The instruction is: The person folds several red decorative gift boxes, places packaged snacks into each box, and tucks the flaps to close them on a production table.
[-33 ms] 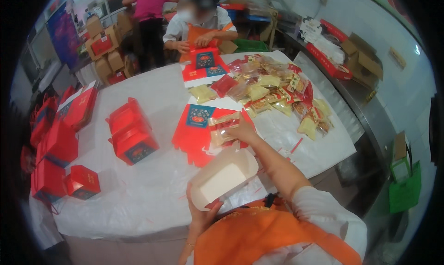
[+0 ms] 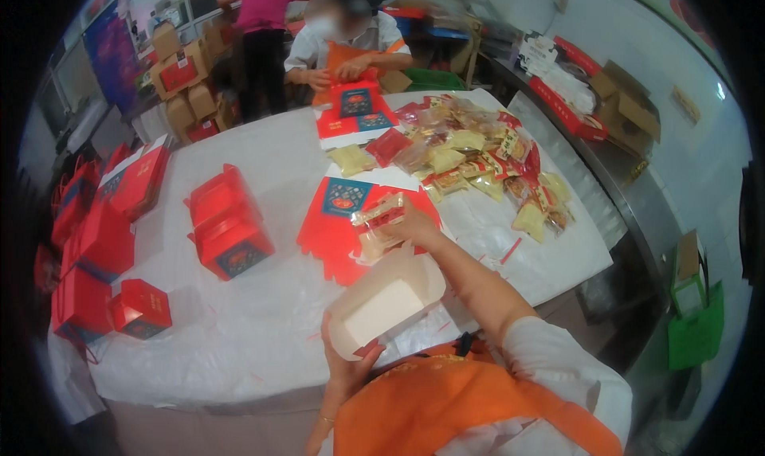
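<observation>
My left hand (image 2: 347,370) grips the near end of an open cardboard box (image 2: 389,306) with a white inside, tilted at the table's front edge. No contents show inside it. Just beyond the box, my right hand (image 2: 416,223) is closed on a clear-wrapped pastry packet (image 2: 374,219) with a red and cream label; whether there is more than one packet I cannot tell. Under the packet lie flat red box blanks (image 2: 327,241) with a dark blue panel. A heap of wrapped pastries (image 2: 478,157) in yellow, red and clear packets spreads to the right.
Folded red gift boxes (image 2: 231,225) stand left of centre, with several more (image 2: 100,245) along the left edge of the white-covered table (image 2: 215,352). Across the table a person in an orange apron (image 2: 347,58) handles a red box (image 2: 356,101). A metal counter (image 2: 613,185) runs along the right.
My right hand and the pastry packet have shifted slightly left and up over the red blanks. My left hand and the box stay put.
</observation>
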Available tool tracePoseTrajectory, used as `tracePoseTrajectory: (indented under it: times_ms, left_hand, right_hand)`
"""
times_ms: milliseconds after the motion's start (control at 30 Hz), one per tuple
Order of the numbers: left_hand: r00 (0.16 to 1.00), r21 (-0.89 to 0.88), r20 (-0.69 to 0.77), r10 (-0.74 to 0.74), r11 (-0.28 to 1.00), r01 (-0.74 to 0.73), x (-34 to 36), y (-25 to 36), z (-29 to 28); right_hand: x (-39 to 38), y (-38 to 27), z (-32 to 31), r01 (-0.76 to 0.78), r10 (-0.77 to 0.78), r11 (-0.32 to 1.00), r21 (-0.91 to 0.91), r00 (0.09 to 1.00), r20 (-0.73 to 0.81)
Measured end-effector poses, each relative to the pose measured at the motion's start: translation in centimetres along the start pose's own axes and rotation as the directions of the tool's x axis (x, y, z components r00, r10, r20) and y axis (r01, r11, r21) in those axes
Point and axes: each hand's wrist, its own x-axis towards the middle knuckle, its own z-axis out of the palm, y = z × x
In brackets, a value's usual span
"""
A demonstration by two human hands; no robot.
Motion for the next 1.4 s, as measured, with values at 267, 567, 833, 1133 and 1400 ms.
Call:
tracePoseTrajectory:
  times_ms: [267,567,833,1133,1400]
  left_hand:
    - [0.997,-0.104,-0.055,0.046,0.993,-0.051,-0.2,-1.2,0.6]
    - [0.981,0.065,-0.106,0.162,0.986,-0.156,-0.5,-1.0,1.0]
    - [0.973,0.084,-0.136,0.188,0.98,-0.178,0.9,1.4,0.4]
    - [0.973,0.141,-0.101,0.207,0.971,-0.193,1.1,2.2,0.6]
    - [0.985,0.12,-0.086,0.148,0.983,-0.137,0.2,0.0,1.1]
  right_hand:
    - [-2.1,-9.1,-0.5,0.304,-0.171,0.851,-0.429,0.931,0.322]
    - [-13.8,-20.6,-7.5,0.587,-0.587,0.771,0.246,0.806,-0.082]
    - [-16.9,-24.9,-8.5,0.78,-0.455,0.515,-0.354,0.6,0.658]
    - [-14.5,-22.3,-3.8,0.419,-0.054,0.688,-0.592,0.844,0.534]
    - [-15.2,-21.6,-4.4,0.346,-0.058,0.83,-0.437,0.833,0.551]
